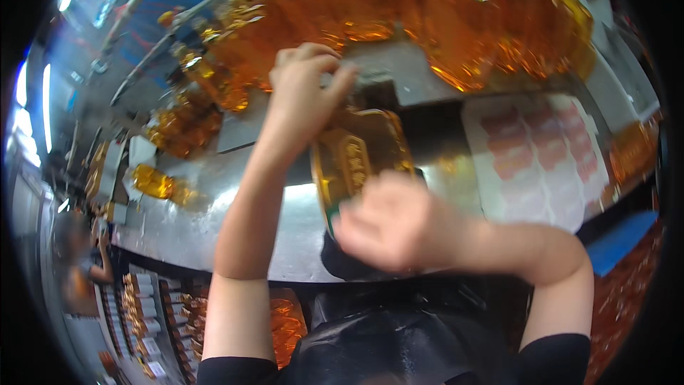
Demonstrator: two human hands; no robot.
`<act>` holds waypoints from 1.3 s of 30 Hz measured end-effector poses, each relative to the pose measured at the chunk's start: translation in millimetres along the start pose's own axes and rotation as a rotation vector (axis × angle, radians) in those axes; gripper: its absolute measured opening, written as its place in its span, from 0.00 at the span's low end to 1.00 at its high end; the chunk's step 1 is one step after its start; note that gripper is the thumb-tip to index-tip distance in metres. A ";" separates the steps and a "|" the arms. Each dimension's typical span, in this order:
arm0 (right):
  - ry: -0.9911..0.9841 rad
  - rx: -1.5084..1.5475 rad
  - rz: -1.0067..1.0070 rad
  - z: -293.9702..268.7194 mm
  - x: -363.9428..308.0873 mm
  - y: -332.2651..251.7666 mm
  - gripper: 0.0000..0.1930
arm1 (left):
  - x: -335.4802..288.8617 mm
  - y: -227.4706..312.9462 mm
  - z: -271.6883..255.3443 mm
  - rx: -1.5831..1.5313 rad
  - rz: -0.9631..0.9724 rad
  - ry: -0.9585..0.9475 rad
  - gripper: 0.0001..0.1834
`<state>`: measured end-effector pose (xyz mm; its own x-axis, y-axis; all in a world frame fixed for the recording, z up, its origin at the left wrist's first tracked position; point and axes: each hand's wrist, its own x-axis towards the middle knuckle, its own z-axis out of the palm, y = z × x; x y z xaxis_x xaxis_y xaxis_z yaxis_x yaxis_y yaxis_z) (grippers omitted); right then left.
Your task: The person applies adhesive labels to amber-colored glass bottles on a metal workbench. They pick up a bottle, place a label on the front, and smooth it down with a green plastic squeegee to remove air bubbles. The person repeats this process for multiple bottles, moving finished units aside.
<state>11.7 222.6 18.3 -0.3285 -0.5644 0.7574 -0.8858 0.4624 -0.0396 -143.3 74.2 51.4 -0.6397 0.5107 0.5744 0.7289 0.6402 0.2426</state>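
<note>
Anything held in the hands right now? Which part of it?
Can't tell: left hand is by the far end of the bottle, contact unclear; blurred right hand is over its near end, grip hidden.

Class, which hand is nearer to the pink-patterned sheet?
Right. The right hand is left of the pink-patterned sheet; the left hand is farther left, near the amber bottles.

Matt black short sleeves point(239, 371) end above the elbows, leaving the left arm point(249, 228) and right arm point(531, 248) bare down to the fingers point(312, 51), while a glossy black apron-like garment point(399, 349), creased and faintly pale-speckled, covers the torso.
</note>
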 end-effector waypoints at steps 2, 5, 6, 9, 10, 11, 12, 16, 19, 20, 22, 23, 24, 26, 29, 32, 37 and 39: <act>-0.065 0.256 -0.036 -9.0 -8.6 -43.7 0.05 | -17.0 8.8 -26.4 -0.080 -0.045 -0.117 0.17; -0.069 0.604 0.171 -47.0 -22.0 -34.7 0.07 | -63.5 27.4 -83.6 -0.560 -0.385 -0.258 0.14; -0.035 0.541 0.261 -57.8 -23.8 -23.1 0.10 | -78.4 20.6 -99.9 -0.550 -0.340 -0.215 0.12; 0.050 0.434 0.517 -81.1 -33.1 2.5 0.16 | -85.7 -11.9 -160.2 -0.369 -0.212 -0.021 0.09; 0.066 0.452 0.552 -80.3 -36.1 3.2 0.15 | -78.9 -15.0 -179.6 -0.285 -0.203 0.085 0.09; 0.074 0.428 0.597 -80.9 -37.9 3.2 0.15 | -64.3 -29.9 -182.9 -0.233 -0.173 0.200 0.08; 0.119 0.460 0.644 -77.4 -37.7 3.4 0.14 | -53.3 -39.1 -187.4 -0.183 -0.169 0.191 0.09; 0.199 0.557 0.690 -57.2 -23.3 1.7 0.14 | -42.4 -112.5 -187.9 -0.036 -0.127 0.204 0.10; 0.105 0.521 0.746 -52.4 -13.4 4.2 0.18 | -36.5 -143.3 -169.9 -0.041 -0.274 0.167 0.09; 0.129 0.521 0.792 -49.8 -5.0 0.8 0.18 | -37.7 -148.6 -169.5 -0.080 -0.297 0.154 0.11; 0.112 0.476 0.845 -47.0 8.8 -0.2 0.18 | -44.0 -159.8 -167.1 -0.268 -0.269 0.195 0.22; 0.106 0.434 0.849 -46.4 7.4 1.9 0.19 | -51.6 -171.0 -169.6 -0.198 -0.197 0.301 0.24; 0.112 0.431 0.880 -48.0 6.6 3.7 0.19 | -59.8 -186.0 -171.4 -0.130 -0.124 0.401 0.27; 0.133 0.334 0.944 -53.3 -4.2 9.0 0.19 | -86.4 -235.9 -184.7 0.118 -0.167 0.588 0.33; 0.132 0.198 1.095 -52.9 -15.2 22.4 0.15 | -191.1 -388.7 -204.7 0.575 -0.738 0.935 0.47; 0.121 0.130 1.123 -45.9 -13.8 30.4 0.10 | -283.2 -473.9 -234.4 0.842 -1.114 0.901 0.64; 0.166 0.028 1.215 -49.7 -17.7 38.1 0.09 | -369.3 -534.3 -240.6 0.501 -1.246 0.836 0.40; 0.184 0.040 1.218 -52.2 -21.5 37.8 0.09 | -360.0 -511.0 -231.0 0.585 -1.309 0.735 0.35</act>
<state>2.4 287.9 34.5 -0.8986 0.3270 0.2925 -0.0439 0.5964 -0.8015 -229.1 -569.3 -98.7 -0.3425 -0.7974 0.4968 -0.4953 0.6026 0.6258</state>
